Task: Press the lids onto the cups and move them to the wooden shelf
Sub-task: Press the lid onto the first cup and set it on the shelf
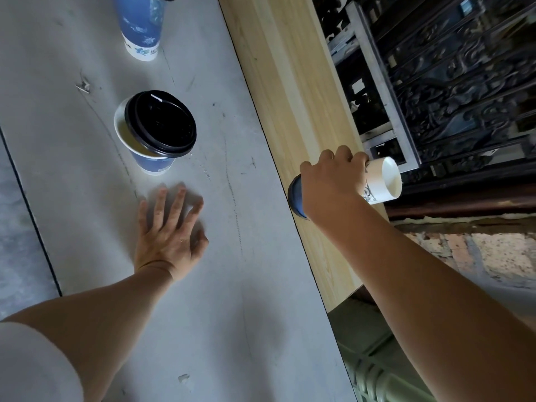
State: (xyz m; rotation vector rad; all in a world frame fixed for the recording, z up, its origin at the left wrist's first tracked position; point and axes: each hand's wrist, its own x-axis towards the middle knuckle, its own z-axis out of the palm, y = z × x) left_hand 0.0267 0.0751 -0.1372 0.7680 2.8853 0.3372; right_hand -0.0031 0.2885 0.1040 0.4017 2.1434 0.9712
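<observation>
My right hand (333, 184) is shut around a blue and white paper cup (383, 181) held on its side over the pale wooden shelf (290, 82). The cup's white base points right and its dark lidded end points left. On the grey table (203, 285) stands a second blue cup (153, 162) with a black lid (161, 123) lying askew on its rim, the inside showing at the left. My left hand (171, 230) lies flat on the table just below that cup, fingers spread, holding nothing. A third blue cup (140, 27) stands at the top.
The wooden shelf runs diagonally along the table's right edge. Beyond it are a dark ornate metal railing (449, 82) and a brick wall (478, 256) below. A dark seam (32, 219) crosses the table at the left.
</observation>
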